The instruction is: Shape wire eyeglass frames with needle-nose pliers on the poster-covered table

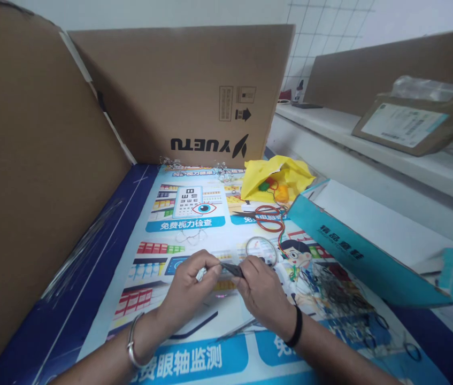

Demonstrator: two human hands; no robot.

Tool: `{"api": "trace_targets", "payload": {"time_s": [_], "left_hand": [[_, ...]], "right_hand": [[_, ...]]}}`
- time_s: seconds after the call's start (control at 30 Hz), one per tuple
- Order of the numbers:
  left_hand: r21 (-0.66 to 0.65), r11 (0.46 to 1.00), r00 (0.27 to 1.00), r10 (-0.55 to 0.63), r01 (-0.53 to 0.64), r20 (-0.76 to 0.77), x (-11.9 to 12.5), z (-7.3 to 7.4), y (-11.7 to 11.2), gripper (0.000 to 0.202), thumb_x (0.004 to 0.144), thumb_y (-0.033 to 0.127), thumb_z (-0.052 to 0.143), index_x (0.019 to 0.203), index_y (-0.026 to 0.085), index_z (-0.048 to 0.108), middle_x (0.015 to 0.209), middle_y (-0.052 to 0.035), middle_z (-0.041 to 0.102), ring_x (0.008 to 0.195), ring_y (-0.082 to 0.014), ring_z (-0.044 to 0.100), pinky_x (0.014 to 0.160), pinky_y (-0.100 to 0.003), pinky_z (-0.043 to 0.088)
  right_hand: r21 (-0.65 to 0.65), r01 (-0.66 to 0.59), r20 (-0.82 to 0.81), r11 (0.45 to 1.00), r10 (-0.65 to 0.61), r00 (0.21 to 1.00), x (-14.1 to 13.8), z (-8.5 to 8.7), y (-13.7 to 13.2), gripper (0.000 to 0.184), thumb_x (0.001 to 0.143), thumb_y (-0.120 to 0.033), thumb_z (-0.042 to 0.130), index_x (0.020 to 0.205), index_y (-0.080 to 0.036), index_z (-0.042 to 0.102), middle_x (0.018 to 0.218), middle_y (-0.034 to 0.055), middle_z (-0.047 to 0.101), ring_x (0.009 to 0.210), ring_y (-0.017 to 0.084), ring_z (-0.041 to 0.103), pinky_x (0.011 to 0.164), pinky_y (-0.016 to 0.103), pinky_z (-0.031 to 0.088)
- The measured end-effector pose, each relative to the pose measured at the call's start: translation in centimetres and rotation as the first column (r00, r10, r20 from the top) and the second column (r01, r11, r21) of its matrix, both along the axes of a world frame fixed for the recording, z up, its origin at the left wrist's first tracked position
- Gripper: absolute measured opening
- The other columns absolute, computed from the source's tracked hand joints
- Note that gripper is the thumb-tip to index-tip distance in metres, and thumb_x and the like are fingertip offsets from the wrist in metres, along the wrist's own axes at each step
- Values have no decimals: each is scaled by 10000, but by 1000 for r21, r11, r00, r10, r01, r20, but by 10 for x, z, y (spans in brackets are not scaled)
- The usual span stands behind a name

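Over the printed sheet, my left hand is closed in a pinch between thumb and forefinger. Whatever is in that pinch is too small to make out. My right hand is wrapped round a dark tapered tool, whose narrow end points left to my left fingertips. Most of the tool is hidden in my right fist, so its kind is unclear. Just beyond my right hand lies a ring-shaped coil of wire. Scissors with orange-red handles rest farther back. A tangled pile of thin wire pieces lies right of my right hand.
A yellow bag with green and orange thread lies at the back. The teal open box stands to the right. Cardboard panels rise behind and on the left. Long thin wires lie along the left edge. A parcel sits on the white ledge.
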State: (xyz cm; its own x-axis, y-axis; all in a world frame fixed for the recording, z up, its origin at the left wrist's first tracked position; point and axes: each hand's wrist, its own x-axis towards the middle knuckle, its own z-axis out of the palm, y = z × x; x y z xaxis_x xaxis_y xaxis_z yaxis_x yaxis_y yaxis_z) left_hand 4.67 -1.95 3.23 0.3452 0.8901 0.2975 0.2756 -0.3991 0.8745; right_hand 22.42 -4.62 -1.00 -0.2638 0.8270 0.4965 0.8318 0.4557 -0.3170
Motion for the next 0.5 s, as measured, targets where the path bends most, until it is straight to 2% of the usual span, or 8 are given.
{"api": "trace_targets", "payload": {"time_s": [0.1, 0.27, 0.4, 0.5], "left_hand": [[158, 987, 999, 13, -7, -38, 0, 1, 0, 142, 807, 134, 490, 687, 169, 557, 655, 6, 551, 630, -120, 517, 607, -239, 405], [392, 920, 997, 37, -8, -65, 0, -2, 1, 128, 806, 93, 483, 729, 173, 547, 649, 1, 549, 635, -129, 504, 614, -258, 402], [474, 881, 996, 48, -8, -73, 0, -4, 2, 120, 803, 78, 485, 748, 168, 543, 646, -6, 541, 631, -132, 488, 612, -269, 397], [460, 888, 997, 44, -12, -59, 1, -4, 2, 118, 800, 87, 488, 735, 169, 544, 640, -4, 535, 630, -132, 487, 617, -271, 397]], "right_hand": [[-2, -11, 0, 1000, 11, 1000, -1, 2, -1, 254, 924, -310, 316, 756, -196, 469, 733, 54, 526, 682, 183, 473, 595, 294, 347], [-87, -34, -43, 996, 30, 999, -3, 4, -3, 215, 917, -291, 337, 757, -202, 450, 706, 33, 539, 644, 165, 490, 564, 271, 330], [-159, -57, -119, 986, 38, 992, -6, 3, -6, 230, 929, -309, 332, 748, -208, 430, 684, 17, 545, 618, 150, 497, 553, 255, 324], [-175, -70, -147, 982, 44, 988, -7, 2, -6, 245, 936, -324, 323, 746, -207, 425, 691, 15, 540, 621, 146, 495, 561, 251, 330]]}}
